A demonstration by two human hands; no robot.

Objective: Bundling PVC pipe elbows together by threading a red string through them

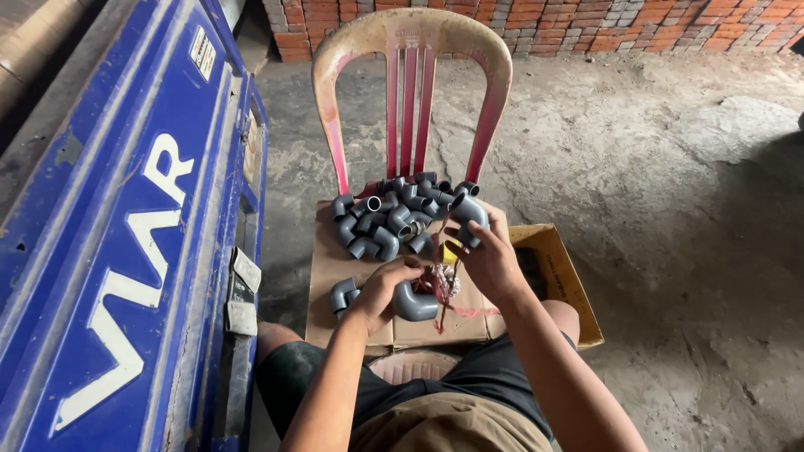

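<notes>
Grey elbow pipe fitting point(416, 301) lies on cardboard sheet point(335, 259) atop the red plastic chair point(410, 75), touching left hand point(381, 289), whose fingers curl onto its upper bend. Right hand point(486, 255) pinches a second elbow point(469, 213) near a small yellow tin point(450, 252). Fittings look light, rigid, smooth; best gripped around the curved body. Pile of elbows point(394, 218) behind; blue panel point(126, 234) at left.
</notes>
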